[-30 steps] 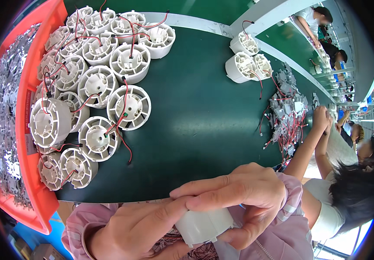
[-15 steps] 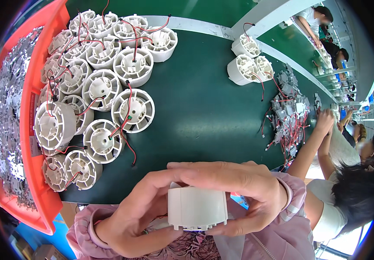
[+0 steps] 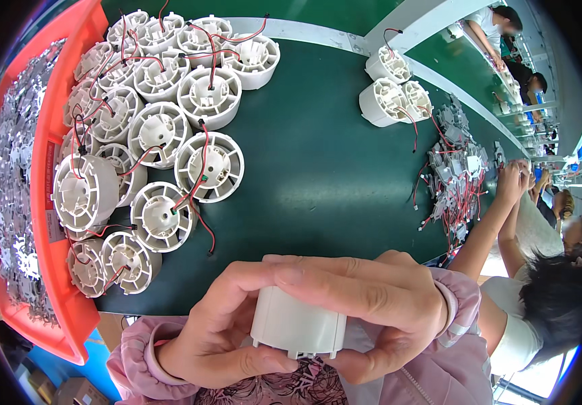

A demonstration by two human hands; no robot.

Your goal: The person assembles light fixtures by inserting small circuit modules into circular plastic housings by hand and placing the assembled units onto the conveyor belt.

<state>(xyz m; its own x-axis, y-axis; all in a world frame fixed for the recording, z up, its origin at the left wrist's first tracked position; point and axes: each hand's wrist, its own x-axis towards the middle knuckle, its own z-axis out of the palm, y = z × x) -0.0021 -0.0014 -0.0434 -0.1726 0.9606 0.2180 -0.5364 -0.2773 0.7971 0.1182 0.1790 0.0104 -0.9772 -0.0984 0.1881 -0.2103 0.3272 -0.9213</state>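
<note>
Green tabletop [image 3: 325, 182], red bin [image 3: 59, 287] — silvery pieces [image 3: 17, 189] inside

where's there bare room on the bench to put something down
Widest is mid-bench: green tabletop between the white housings at left and the wired grey parts at right, beyond the left hand and right hand. It runs back to the white rail. Crowded: left, packed to the red bin; right, those parts plus three housings.
</note>
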